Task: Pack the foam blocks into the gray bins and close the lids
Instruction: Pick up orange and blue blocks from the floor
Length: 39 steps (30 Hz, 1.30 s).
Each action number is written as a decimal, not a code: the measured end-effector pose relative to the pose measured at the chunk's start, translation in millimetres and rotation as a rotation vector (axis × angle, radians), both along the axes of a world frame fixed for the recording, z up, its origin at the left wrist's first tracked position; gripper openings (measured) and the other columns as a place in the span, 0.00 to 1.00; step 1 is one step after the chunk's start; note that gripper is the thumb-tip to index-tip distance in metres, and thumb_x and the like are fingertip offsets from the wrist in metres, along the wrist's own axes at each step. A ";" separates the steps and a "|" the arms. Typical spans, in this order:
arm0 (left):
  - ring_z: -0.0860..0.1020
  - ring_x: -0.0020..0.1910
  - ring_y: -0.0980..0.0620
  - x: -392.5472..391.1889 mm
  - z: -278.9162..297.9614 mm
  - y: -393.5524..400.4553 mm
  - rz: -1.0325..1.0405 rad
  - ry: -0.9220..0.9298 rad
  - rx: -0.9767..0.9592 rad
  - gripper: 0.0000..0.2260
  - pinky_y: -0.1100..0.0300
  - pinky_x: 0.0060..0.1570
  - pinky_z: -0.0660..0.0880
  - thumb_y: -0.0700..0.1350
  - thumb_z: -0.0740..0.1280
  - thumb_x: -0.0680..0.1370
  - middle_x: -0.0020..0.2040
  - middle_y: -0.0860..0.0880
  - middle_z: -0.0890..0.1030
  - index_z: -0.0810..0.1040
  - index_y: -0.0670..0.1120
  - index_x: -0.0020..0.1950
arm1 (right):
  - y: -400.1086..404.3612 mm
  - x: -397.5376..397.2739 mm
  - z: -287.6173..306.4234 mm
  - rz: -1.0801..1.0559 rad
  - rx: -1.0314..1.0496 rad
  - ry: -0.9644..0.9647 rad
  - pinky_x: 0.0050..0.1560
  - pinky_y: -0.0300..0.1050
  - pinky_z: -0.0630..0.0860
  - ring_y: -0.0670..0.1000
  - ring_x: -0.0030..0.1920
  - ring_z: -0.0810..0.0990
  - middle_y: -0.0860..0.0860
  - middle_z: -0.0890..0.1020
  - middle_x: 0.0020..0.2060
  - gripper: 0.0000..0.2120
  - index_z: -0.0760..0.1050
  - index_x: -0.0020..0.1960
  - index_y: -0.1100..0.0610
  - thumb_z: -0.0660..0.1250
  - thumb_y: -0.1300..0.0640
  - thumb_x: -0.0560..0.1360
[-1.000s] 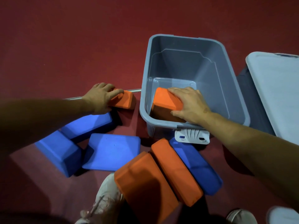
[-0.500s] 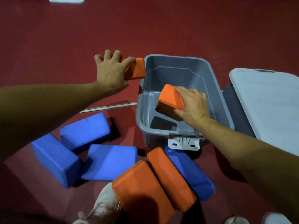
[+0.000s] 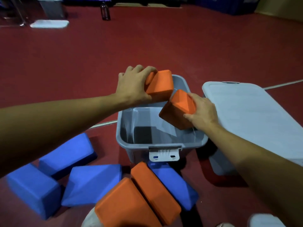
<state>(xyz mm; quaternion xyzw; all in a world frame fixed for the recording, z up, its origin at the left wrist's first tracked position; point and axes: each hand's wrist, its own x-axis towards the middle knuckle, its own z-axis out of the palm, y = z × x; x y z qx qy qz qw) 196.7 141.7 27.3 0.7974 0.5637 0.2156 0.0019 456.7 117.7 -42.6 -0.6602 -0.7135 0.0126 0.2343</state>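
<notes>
Left hand [image 3: 132, 86] fingers wrap an orange foam block [image 3: 161, 85] over the far rim of the open gray plastic bin [image 3: 161, 141]. Right hand [image 3: 202, 112] grips a second orange foam block [image 3: 177, 108], tilted, centre frame, nearer the bin floor.

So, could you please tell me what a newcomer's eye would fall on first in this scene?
First, the two hands over the open gray bin in the middle: the left hand grips one orange block above the bin's far end, and the right hand grips another orange block tilted over its right side. Next, the blue blocks and orange blocks scattered on the red floor in front of the bin.
</notes>
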 end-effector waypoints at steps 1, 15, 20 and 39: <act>0.67 0.64 0.43 4.1 -3.7 0.5 -0.006 -0.006 -0.035 0.41 0.42 0.60 0.65 0.59 0.76 0.63 0.66 0.48 0.71 0.63 0.57 0.73 | 0.9 7.8 -3.1 0.005 -0.028 0.007 0.57 0.52 0.75 0.58 0.57 0.78 0.50 0.80 0.60 0.40 0.68 0.70 0.46 0.77 0.51 0.60; 0.76 0.58 0.44 -0.8 -59.1 35.6 0.009 0.175 -0.377 0.34 0.50 0.53 0.76 0.50 0.74 0.63 0.61 0.48 0.77 0.69 0.59 0.68 | 37.6 6.4 -27.7 0.248 -0.246 -0.217 0.61 0.54 0.71 0.57 0.64 0.73 0.47 0.75 0.66 0.40 0.64 0.72 0.45 0.75 0.59 0.65; 0.77 0.55 0.46 3.7 -103.9 35.7 -0.030 0.184 -0.446 0.32 0.55 0.47 0.73 0.46 0.71 0.65 0.59 0.49 0.78 0.69 0.58 0.68 | 41.5 5.2 -41.6 0.328 -0.277 -0.251 0.64 0.52 0.68 0.56 0.63 0.73 0.49 0.76 0.66 0.38 0.66 0.72 0.47 0.75 0.61 0.65; 0.76 0.59 0.44 -6.4 -165.0 39.7 -0.087 0.214 -0.567 0.38 0.45 0.55 0.77 0.52 0.75 0.61 0.62 0.50 0.76 0.66 0.61 0.70 | 55.0 1.2 -103.1 0.355 -0.412 -0.274 0.66 0.50 0.69 0.56 0.64 0.74 0.50 0.76 0.66 0.41 0.66 0.73 0.49 0.79 0.58 0.63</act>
